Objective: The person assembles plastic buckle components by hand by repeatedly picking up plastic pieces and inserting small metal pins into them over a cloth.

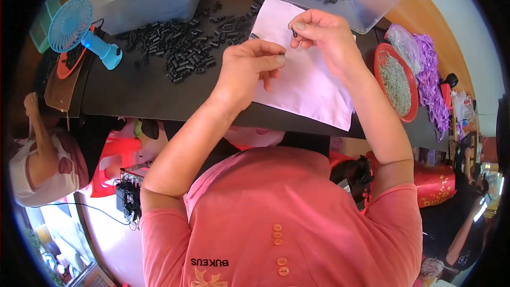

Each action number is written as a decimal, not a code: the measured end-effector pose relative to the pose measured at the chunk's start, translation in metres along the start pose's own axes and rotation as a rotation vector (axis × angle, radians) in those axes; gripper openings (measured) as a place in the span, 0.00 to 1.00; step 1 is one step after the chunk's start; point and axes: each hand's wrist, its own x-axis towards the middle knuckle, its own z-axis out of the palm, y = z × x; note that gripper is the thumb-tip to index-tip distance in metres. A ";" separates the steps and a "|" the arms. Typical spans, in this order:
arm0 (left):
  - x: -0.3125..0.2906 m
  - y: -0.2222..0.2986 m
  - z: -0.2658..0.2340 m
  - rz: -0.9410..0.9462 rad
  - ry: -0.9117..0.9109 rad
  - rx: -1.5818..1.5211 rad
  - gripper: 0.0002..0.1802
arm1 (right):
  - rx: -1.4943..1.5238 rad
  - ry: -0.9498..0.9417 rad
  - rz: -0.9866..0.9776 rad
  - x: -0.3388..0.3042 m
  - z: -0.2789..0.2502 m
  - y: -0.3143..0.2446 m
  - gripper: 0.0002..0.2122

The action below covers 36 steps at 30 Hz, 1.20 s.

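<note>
Over a pale pink cloth (313, 93) on the dark table, my two hands are raised a short way apart. Between thumb and forefinger, my left hand (252, 66) pinches a small black piece (282, 53), mostly covered by the fingertips. My right hand (324, 34) likewise pinches a small dark part (295, 33) whose kind is too small to make out. Left of the cloth, a spread of short black cylindrical parts (183, 48) lies loose on the table. One black part (254, 35) rests at the cloth's left edge.
A translucent tub (154, 5) of black parts stands at the back left, a clear bin (366, 0) behind the cloth. On the right sits a red basket (378, 69) of small metallic pieces beside purple ribbon (429, 74). A blue fan (101, 50) stands left. Other people are at both sides.
</note>
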 end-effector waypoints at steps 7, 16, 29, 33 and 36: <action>0.007 0.019 0.019 -0.022 -0.061 -0.055 0.06 | 0.055 0.025 -0.214 -0.017 0.001 0.014 0.06; 0.017 0.022 0.039 -0.048 -0.156 -0.153 0.09 | 0.053 0.043 -0.388 -0.029 -0.011 0.010 0.05; 0.030 0.009 0.036 -0.015 -0.144 -0.002 0.08 | 0.071 0.062 -0.372 -0.027 -0.025 0.018 0.07; 0.030 0.002 0.033 -0.026 -0.106 -0.002 0.09 | 0.025 0.061 -0.389 -0.028 -0.022 0.019 0.07; 0.029 0.001 0.033 -0.021 -0.095 0.012 0.08 | -0.083 0.070 -0.440 -0.027 -0.022 0.022 0.06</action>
